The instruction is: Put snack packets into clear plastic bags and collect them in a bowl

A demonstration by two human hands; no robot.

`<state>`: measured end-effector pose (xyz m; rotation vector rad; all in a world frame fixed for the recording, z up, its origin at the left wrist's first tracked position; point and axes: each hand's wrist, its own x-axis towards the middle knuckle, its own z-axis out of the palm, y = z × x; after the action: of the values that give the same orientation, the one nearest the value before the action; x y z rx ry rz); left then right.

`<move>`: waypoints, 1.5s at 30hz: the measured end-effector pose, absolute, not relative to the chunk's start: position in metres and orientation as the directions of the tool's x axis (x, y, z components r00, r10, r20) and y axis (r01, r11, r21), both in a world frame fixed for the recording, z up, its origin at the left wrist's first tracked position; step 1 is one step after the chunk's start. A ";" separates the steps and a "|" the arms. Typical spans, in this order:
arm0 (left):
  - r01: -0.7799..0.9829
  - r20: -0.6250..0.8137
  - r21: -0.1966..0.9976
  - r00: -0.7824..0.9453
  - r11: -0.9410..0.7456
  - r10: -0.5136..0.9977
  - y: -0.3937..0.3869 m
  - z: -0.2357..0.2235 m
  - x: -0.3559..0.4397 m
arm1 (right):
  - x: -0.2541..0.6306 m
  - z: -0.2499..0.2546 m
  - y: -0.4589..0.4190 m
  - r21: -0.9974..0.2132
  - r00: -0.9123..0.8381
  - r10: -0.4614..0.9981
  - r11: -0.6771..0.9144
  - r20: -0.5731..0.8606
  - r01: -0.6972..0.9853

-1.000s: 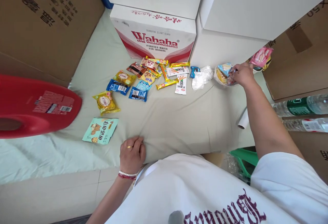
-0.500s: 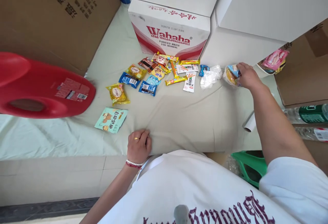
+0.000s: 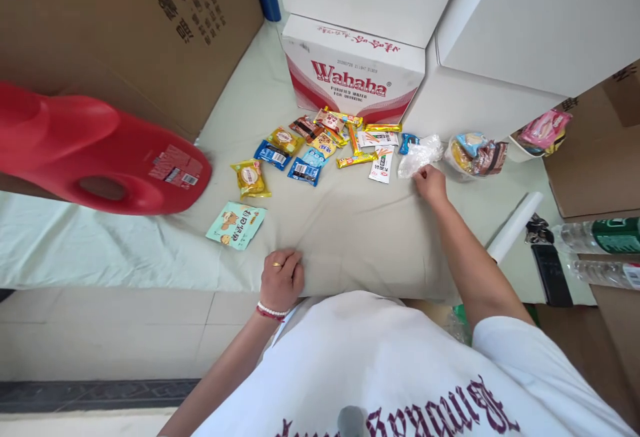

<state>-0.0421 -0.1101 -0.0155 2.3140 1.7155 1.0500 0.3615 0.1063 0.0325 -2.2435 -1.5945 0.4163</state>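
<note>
My left hand [image 3: 282, 280] rests as a loose fist at the table's front edge, with nothing visible in it. Near it lies a mint-green snack packet [image 3: 237, 225]. On the right, the closed fingers of my right hand [image 3: 432, 185] are at the lower edge of a crumpled clear plastic bag [image 3: 420, 156], seemingly pinching it. Beside that bag stands a clear bowl [image 3: 459, 162] holding several wrapped snacks. Left of the bag are white snack sachets [image 3: 383, 165], yellow stick packets [image 3: 357, 160], blue packets [image 3: 304, 171] and a yellow wrapped cake [image 3: 251, 179].
A Wahaha water carton [image 3: 355, 80] and white boxes [image 3: 493, 100] line the back. At left stand a red jug [image 3: 145, 164] and a cardboard box [image 3: 120, 37]. To the right are a second container [image 3: 523, 151], a white roll [image 3: 515, 225], a black object [image 3: 551, 276] and plastic bottles [image 3: 615, 236].
My right hand has let go of the snacks in the clear bowl and moved left to the plastic bag. My left hand stays on the table edge. The view has shifted slightly.
</note>
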 end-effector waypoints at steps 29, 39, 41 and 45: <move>-0.116 -0.437 0.886 0.109 0.448 0.893 -0.076 0.011 0.088 | 0.272 0.014 -0.062 -0.927 0.408 0.880 -0.334 -0.242 0.171; -0.150 -0.351 0.921 0.076 0.359 0.933 -0.066 0.019 0.106 | 0.258 0.028 -0.065 -0.926 0.116 0.987 -0.147 -0.113 0.348; -0.170 -0.332 0.925 0.071 0.339 0.941 -0.064 0.016 0.107 | 0.254 0.034 -0.075 -0.935 0.039 0.996 -0.089 -0.081 0.342; -0.160 -0.299 0.937 0.088 0.309 0.950 -0.066 0.012 0.104 | 0.256 0.036 -0.085 -0.966 -0.037 0.979 -0.193 -0.202 0.172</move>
<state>0.1038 -0.0661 0.0116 0.8872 1.1698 1.0135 0.2564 -0.0852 0.0362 -1.4582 -1.2737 1.3144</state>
